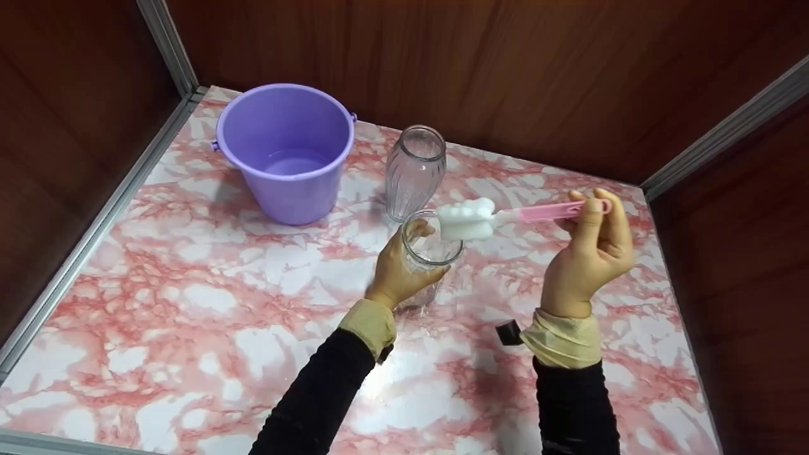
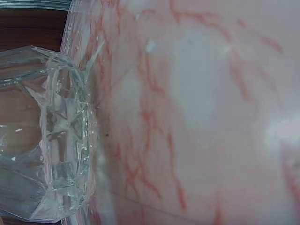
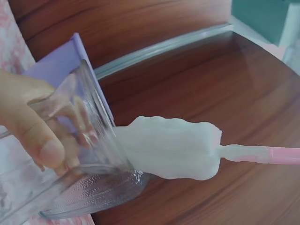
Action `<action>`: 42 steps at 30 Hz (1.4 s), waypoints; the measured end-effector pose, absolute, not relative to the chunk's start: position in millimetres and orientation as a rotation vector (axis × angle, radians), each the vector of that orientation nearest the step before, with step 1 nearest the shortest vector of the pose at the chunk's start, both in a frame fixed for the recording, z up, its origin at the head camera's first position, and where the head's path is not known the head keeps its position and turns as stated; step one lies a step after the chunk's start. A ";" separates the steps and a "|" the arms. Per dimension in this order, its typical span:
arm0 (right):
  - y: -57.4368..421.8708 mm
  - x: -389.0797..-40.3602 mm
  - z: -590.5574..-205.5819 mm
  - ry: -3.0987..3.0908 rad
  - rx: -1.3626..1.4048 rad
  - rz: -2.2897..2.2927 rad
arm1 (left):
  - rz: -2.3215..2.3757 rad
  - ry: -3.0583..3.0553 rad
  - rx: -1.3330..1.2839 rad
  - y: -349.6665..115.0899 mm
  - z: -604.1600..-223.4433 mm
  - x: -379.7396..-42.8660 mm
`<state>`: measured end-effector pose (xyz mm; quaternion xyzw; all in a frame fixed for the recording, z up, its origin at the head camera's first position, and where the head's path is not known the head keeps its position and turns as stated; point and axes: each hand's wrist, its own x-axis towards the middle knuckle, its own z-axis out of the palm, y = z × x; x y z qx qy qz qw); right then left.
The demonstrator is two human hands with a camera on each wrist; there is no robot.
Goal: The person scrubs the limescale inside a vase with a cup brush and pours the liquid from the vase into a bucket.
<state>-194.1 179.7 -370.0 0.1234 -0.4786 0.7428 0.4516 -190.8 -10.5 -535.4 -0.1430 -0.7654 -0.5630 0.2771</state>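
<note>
My left hand (image 1: pixel 398 268) grips a clear glass vase (image 1: pixel 430 296) around its upper part, below the rim, with the mouth tilted up. The vase's thick base (image 2: pixel 65 131) shows in the left wrist view, with small drops around it. Between thumb and fingers, my right hand (image 1: pixel 591 253) pinches the looped end of a pink-handled bottle brush (image 1: pixel 543 212). Its white sponge head (image 3: pixel 173 147) points left, and the tip is right at the vase's mouth. In the right wrist view, left-hand fingers (image 3: pixel 28 122) curl round the glass; the right hand is hidden there.
Behind the gripped vase stands a second ribbed glass vase (image 1: pixel 414 174), upright. A purple bucket (image 1: pixel 291 196) with a little water inside is at the back left. Brown wood-look panels (image 1: pixel 442 57) wall in the red-and-white marbled table (image 1: pixel 221 354).
</note>
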 end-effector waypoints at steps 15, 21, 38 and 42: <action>219.3 -212.3 -403.1 -1.005 -0.165 2.148 | -1.506 -2.023 -0.407 -10.7 -537.2 -192.9; 235.9 -218.3 -430.9 -0.870 -0.431 2.327 | -1.515 -2.036 -0.396 -11.1 -537.3 -192.2; 276.8 -208.8 -498.5 -0.780 -0.839 2.398 | -1.484 -2.050 -0.381 -11.1 -536.9 -191.2; 282.8 -204.7 -510.8 -0.820 -0.888 2.386 | -1.486 -2.055 -0.387 -9.9 -536.8 -191.9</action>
